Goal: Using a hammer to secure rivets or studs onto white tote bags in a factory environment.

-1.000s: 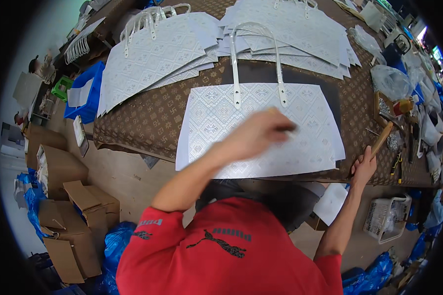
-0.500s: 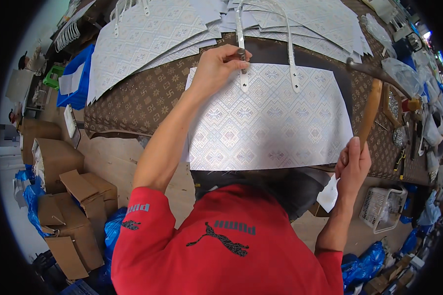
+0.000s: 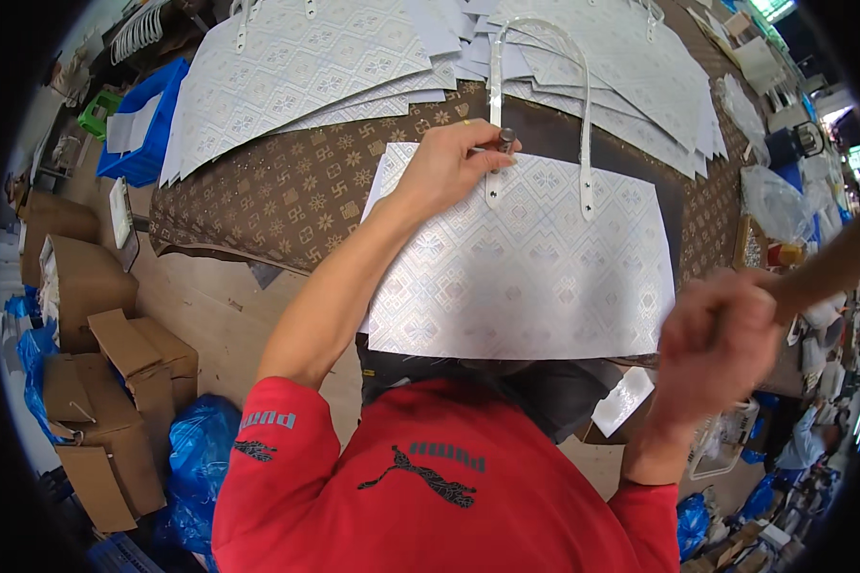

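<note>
A white patterned bag panel (image 3: 526,286) lies flat at the table's near edge. A white looped strap handle (image 3: 586,115) has its two pointed ends on the panel's far part, each with a small dark rivet or hole. My left hand (image 3: 444,172) pinches a short dark metal punch (image 3: 506,138), held upright over the left strap end; its lower tip is hidden by my fingers. My right hand (image 3: 717,349) is raised at the right, gripping the wooden handle of a hammer (image 3: 822,272). The hammer's head is out of view, and hand and handle are blurred.
Stacks of similar patterned panels (image 3: 306,67) cover the table's far side. The brown patterned tablecloth (image 3: 287,196) shows between. A blue crate (image 3: 153,138) stands far left, cardboard boxes (image 3: 115,439) and blue bags (image 3: 201,449) lie on the floor at left. Plastic bags (image 3: 774,205) sit at right.
My right hand has lifted the hammer up and to the right, taking its head out of view. My left hand keeps the punch at the left strap end. The view has shifted slightly.
</note>
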Action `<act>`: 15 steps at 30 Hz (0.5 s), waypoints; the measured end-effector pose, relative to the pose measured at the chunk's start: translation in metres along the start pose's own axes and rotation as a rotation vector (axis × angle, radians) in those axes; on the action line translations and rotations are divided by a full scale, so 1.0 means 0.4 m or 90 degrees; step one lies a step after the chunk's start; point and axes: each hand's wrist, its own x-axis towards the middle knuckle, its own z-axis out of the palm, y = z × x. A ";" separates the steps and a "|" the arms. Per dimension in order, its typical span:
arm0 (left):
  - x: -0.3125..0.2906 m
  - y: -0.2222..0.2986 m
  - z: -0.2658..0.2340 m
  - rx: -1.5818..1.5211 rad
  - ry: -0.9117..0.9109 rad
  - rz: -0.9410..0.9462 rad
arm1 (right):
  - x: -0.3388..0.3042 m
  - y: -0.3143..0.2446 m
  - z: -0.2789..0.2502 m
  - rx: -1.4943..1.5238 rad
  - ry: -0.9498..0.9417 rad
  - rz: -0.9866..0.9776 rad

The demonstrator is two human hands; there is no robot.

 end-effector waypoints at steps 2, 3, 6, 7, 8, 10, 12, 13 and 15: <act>-0.003 0.001 0.002 0.001 0.002 -0.001 | 0.018 0.130 -0.050 -0.625 -0.121 -0.223; -0.001 -0.001 0.003 0.000 0.009 0.010 | 0.021 0.144 -0.057 -0.626 -0.125 -0.227; -0.005 -0.003 0.001 -0.004 0.020 0.031 | 0.016 0.148 -0.069 -0.621 -0.242 0.225; -0.009 -0.004 -0.004 -0.047 0.022 0.022 | 0.003 0.127 -0.072 -0.551 -0.185 0.239; -0.011 0.000 -0.006 -0.093 0.023 0.014 | -0.008 0.100 -0.071 -0.483 -0.127 0.252; -0.017 0.008 -0.007 -0.143 0.016 0.004 | -0.027 0.073 -0.078 -0.416 -0.061 0.269; -0.028 0.019 -0.011 -0.123 -0.010 0.022 | -0.046 0.057 -0.088 -0.390 -0.060 0.275; -0.032 0.021 -0.011 -0.112 -0.020 0.032 | -0.052 0.055 -0.092 -0.375 -0.062 0.276; -0.040 0.016 -0.006 -0.107 -0.031 0.025 | -0.063 0.061 -0.099 -0.392 -0.060 0.275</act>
